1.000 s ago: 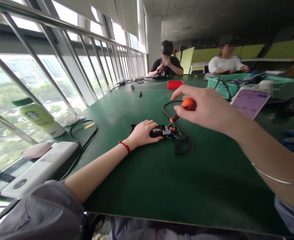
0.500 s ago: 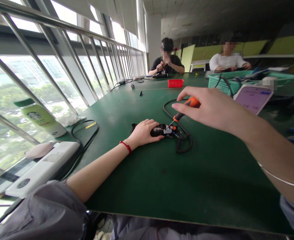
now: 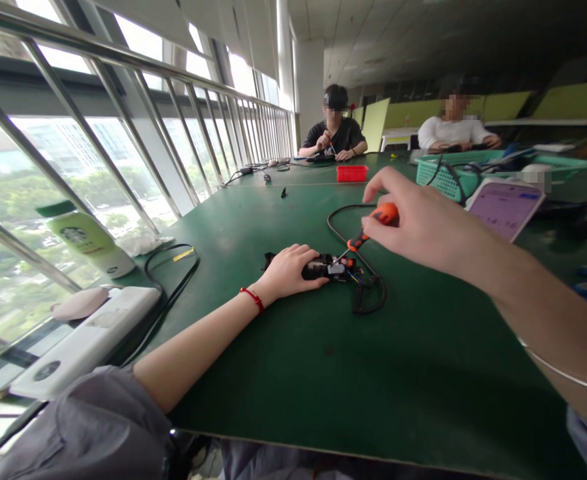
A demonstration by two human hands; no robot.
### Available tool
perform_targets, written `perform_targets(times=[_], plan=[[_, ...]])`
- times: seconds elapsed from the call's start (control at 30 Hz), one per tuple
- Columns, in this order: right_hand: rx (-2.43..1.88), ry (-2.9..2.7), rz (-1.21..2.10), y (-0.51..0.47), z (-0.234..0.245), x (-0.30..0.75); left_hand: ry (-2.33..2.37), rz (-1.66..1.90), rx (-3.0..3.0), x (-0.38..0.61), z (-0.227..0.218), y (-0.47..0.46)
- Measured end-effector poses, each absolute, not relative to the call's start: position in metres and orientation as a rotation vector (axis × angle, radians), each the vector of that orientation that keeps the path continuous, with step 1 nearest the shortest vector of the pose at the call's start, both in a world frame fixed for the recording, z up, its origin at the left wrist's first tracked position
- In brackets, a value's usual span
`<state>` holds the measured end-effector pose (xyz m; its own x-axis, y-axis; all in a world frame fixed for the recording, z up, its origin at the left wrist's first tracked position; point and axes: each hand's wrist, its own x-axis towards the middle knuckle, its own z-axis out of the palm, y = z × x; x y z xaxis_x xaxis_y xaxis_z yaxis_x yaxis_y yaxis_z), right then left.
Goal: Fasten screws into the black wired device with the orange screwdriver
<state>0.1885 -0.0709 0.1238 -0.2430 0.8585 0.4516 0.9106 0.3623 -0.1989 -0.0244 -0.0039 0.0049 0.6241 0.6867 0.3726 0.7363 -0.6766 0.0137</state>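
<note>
My left hand (image 3: 293,270) is wrapped over a black, opened-up corded device (image 3: 318,268) and presses it against the green table (image 3: 283,360). Small wires and an orange part show at the device's right end, where its black cord (image 3: 373,308) curls away. In my right hand (image 3: 408,213) is an orange and black screwdriver (image 3: 358,240), gripped by the handle. Its shaft slants down to the left, with the tip at the exposed inside of the device. I cannot make out any screw under the tip.
Behind my hands stand a red basket (image 3: 352,174) and a teal basket (image 3: 460,170) with cables. A phone (image 3: 506,207) leans at the right. On the left are a green bottle (image 3: 86,240), a white power bank (image 3: 88,340) and a cable (image 3: 186,280). Two people sit across.
My right hand has shifted slightly, its fingers now more curled about the screwdriver handle. The left hand still holds the device. A person opposite has lowered their hands toward the table.
</note>
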Motion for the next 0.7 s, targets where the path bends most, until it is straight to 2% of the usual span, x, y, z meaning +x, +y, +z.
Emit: perform_targets(times=[0.2, 0.37, 0.53, 0.7], plan=[[-1.615, -2.078, -0.328, -0.0683, 0.1203, 0.1853, -1.185, -0.524, -2.699, -0.0260, 0.0057, -0.0042], [-1.527, -2.160, -0.213, -0.0707, 0.1214, 0.1874, -1.179, -0.522, -2.707, -0.0262, 0.0051, -0.0042], [-1.599, -2.178, -0.252, -0.0765, 0.1245, 0.1870, -1.193, -0.519, -2.701, -0.0256, 0.0056, -0.0042], [-1.539, -2.199, -0.095, -0.0774, 0.1240, 0.1883, -1.195, -0.522, -2.713, -0.0241, 0.0055, -0.0038]])
